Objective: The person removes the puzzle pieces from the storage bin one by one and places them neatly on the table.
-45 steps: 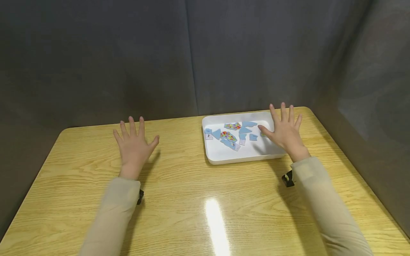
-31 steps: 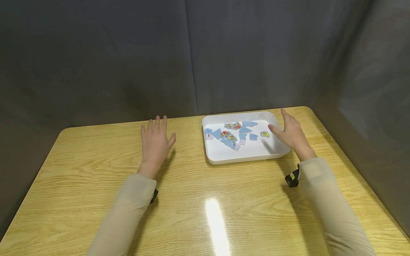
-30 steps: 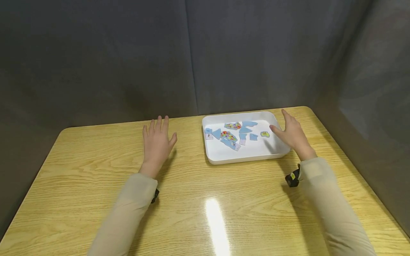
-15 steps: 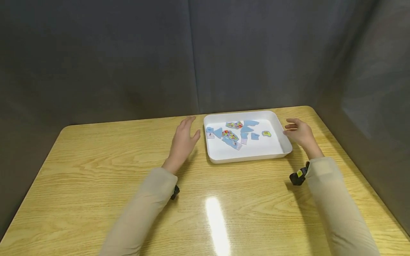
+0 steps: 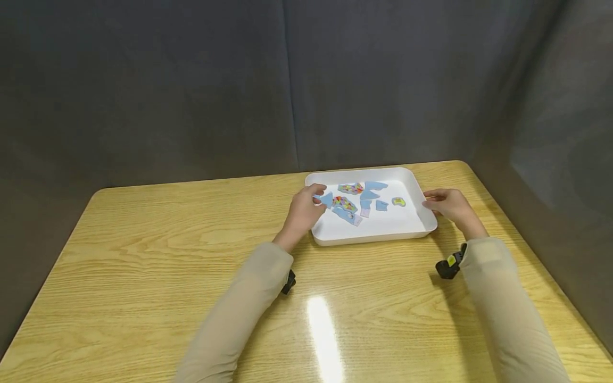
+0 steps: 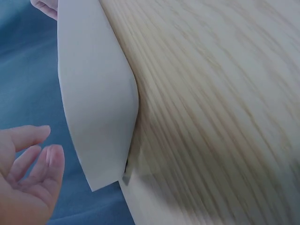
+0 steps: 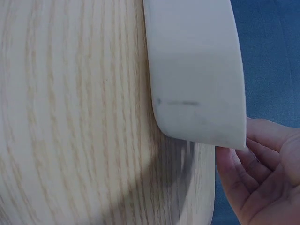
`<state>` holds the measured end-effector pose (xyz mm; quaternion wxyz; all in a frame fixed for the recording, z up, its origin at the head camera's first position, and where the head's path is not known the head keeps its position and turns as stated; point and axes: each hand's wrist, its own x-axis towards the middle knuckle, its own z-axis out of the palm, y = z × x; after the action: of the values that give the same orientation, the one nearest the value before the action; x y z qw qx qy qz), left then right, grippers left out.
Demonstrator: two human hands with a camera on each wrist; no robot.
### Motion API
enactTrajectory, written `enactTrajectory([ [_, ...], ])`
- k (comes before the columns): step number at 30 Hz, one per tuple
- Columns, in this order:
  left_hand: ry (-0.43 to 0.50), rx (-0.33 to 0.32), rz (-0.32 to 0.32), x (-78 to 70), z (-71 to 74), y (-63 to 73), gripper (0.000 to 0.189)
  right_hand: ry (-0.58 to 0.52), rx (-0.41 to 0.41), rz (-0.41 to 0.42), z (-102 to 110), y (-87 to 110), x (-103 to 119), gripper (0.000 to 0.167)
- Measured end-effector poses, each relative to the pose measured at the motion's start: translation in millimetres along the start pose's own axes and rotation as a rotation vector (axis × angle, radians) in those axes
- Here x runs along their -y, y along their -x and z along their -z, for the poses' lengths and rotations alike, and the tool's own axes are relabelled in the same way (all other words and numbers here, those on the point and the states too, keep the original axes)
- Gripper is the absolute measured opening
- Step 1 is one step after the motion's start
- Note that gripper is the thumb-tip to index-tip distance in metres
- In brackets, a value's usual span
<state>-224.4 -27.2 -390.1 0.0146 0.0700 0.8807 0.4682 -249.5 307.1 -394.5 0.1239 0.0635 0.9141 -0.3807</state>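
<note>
A white tray (image 5: 369, 238) sits toward the back right of the table, holding several flat cut-out puzzle-like pieces. Some are plain light blue (image 5: 369, 195), others show multicoloured patches (image 5: 345, 203), and a yellow-green piece (image 5: 398, 201) lies alone near the right side. My left hand (image 5: 304, 210) hovers at the tray's left end, overlapping its rim, fingers loosely bent. In the left wrist view a gap separates these fingers (image 6: 35, 136) from the tray wall (image 6: 98, 93). My right hand (image 5: 452, 206) pinches the right end's rim, thumb and fingers on either side of the wall (image 7: 201, 84).
The wooden table (image 5: 167, 255) has a bright light reflection (image 5: 325, 340) near its front. Dark grey curtains (image 5: 191, 90) stand behind it and along both sides. Each sleeved wrist carries a small black camera (image 5: 448, 267).
My left hand has swung right across the table to the tray's left end. The right hand has come down from over the tray's right side and taken hold of its rim.
</note>
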Motion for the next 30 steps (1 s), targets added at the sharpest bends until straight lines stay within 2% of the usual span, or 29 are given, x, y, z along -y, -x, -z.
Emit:
enactTrajectory([
  [7, -0.035, 0.091, 0.010, -1.8, -14.5, -8.7, 0.041, -0.009, 0.015, 0.009, 2, 2.3, -3, 0.047],
  [15, -0.042, 0.148, 0.022, -1.3, -31.0, -13.4, 0.041, -0.012, 0.009, 0.009, 3, 4.7, -3, 0.044],
  [19, -0.028, 0.157, 0.035, -1.8, -39.5, -14.4, 0.041, -0.051, 0.024, 0.017, 4, 8.2, -3, 0.045],
  [23, -0.052, 0.154, 0.022, -2.8, -46.4, -13.9, 0.040, -0.080, 0.043, 0.017, 5, 11.1, -3, 0.047],
  [26, -0.089, 0.130, 0.004, -2.5, -50.0, -13.7, 0.040, -0.091, 0.051, 0.018, 5, 11.4, -5, 0.048],
  [30, -0.095, 0.093, 0.014, -1.4, -53.2, -12.6, 0.041, -0.100, 0.054, 0.021, 4, 11.6, -8, 0.048],
])
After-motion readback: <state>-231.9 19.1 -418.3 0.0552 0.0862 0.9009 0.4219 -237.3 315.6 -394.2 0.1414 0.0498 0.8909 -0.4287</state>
